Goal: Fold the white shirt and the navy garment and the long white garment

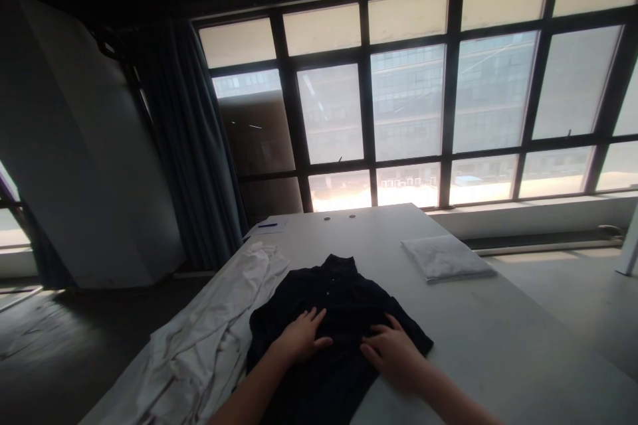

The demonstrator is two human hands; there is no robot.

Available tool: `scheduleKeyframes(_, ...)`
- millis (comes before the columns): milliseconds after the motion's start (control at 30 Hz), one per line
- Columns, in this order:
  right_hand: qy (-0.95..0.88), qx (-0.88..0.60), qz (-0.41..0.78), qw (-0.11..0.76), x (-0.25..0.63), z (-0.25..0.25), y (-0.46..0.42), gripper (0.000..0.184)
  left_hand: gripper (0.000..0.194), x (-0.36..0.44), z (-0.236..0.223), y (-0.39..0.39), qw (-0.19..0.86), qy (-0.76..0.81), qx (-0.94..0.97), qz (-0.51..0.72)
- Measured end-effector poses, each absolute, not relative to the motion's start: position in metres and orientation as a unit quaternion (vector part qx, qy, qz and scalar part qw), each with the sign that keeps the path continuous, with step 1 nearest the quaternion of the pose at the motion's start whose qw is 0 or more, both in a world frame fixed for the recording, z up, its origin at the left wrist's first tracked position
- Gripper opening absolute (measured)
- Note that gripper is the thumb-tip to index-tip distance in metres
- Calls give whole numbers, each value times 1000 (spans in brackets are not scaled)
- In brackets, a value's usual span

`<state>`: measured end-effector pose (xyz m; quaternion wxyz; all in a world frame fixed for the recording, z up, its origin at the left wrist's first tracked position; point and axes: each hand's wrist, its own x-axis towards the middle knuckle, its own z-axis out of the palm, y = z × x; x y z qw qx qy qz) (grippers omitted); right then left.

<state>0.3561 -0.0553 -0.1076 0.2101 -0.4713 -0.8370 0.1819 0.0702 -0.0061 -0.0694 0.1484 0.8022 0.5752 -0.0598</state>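
A black collared shirt [343, 295] lies spread front up on the white table [463, 325], its collar toward the window and small buttons down the front. My left hand [302, 337] rests on the left half of the shirt, fingers stretched out and apart. On the right half lies my right hand [393, 350], its fingers also spread over the cloth. Neither hand grips anything that I can see. Along the left side of the shirt is a crumpled pile of white cloth [199, 339], close to the left forearm.
A folded white cloth [446, 257] lies on the right of the table. At the far left corner are a sheet of paper [276, 229] and a dark blue pen [268, 225]. Beyond the table stand a blue curtain [192, 146] and large windows [409, 106].
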Motion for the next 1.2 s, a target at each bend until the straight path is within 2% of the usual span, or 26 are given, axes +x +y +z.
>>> scheduleKeyframes(267, -776, -611, 91, 130, 372, -101, 14, 48, 69, 97, -55, -41, 150, 524, 838, -22)
scheduleKeyframes(400, -772, -617, 106, 111, 348, -114, 28, 59, 43, 123, -58, -45, 212, 426, 880, 3)
scheduleKeyframes(500, -779, -605, 121, 108, 334, -123, 30, 63, 32, 136, -71, -37, 180, 423, 887, 41)
scheduleKeyframes(633, -789, -591, 110, 129, 334, -127, 27, 56, 45, 136, -95, -22, 111, 499, 856, 82)
scheduleKeyframes(733, -793, -585, 97, 138, 340, -125, 19, 53, 45, 127, -106, -10, 79, 553, 824, 94)
scheduleKeyframes(900, -785, -596, 105, 131, 363, -124, -2, 69, 50, 113, -111, 8, 44, 627, 772, 94)
scheduleKeyframes(1133, -759, -626, 145, 108, 442, -107, -23, 55, 56, 111, -122, 5, 21, 670, 739, 70)
scheduleKeyframes(1200, -744, -642, 166, 88, 461, -102, -23, 46, 59, 110, -125, 0, 27, 662, 747, 61)
